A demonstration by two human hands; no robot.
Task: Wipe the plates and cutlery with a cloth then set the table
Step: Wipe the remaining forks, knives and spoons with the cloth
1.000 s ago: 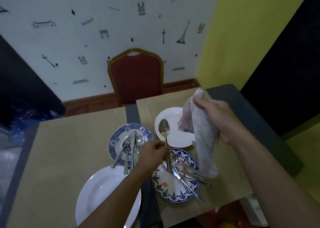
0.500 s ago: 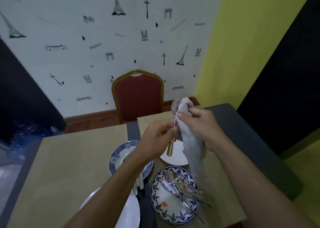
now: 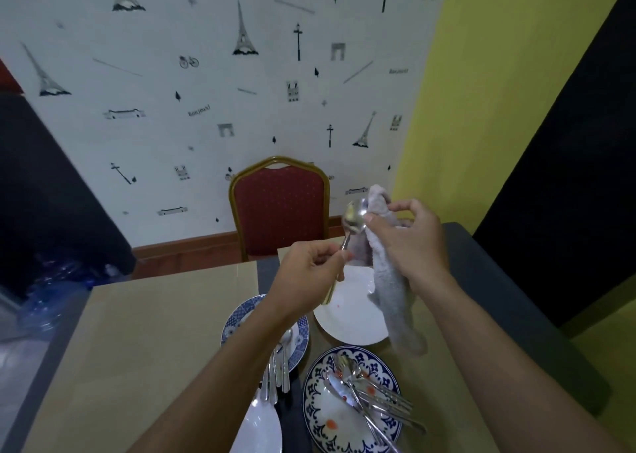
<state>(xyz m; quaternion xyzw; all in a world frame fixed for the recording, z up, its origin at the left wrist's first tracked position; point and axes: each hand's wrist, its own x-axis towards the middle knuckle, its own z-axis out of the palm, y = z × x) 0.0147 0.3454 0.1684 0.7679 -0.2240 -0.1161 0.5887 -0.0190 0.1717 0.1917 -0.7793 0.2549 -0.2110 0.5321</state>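
My left hand (image 3: pixel 306 273) grips the handle of a steel spoon (image 3: pixel 354 216) and holds it upright above the table. My right hand (image 3: pixel 409 239) holds a grey cloth (image 3: pixel 389 287) against the spoon's bowl; the cloth's tail hangs down over a plain white plate (image 3: pixel 347 318). Below, a blue-patterned plate (image 3: pixel 316 414) with red smears carries several forks and spoons (image 3: pixel 371 401). A smaller blue-patterned plate (image 3: pixel 234 322) to the left holds more cutlery (image 3: pixel 278 366), partly hidden by my left forearm. Another white plate (image 3: pixel 261 428) shows at the bottom edge.
Tan placemats (image 3: pixel 155 342) cover the dark table. A red chair (image 3: pixel 280 208) with a gold frame stands at the far side against the patterned wall. Blue plastic bottles (image 3: pixel 51 294) lie on the floor at left.
Both hands have risen with the spoon and cloth. The spoon's bowl, wrapped in the cloth half a second ago, now shows beside it. The camera has tilted upward.
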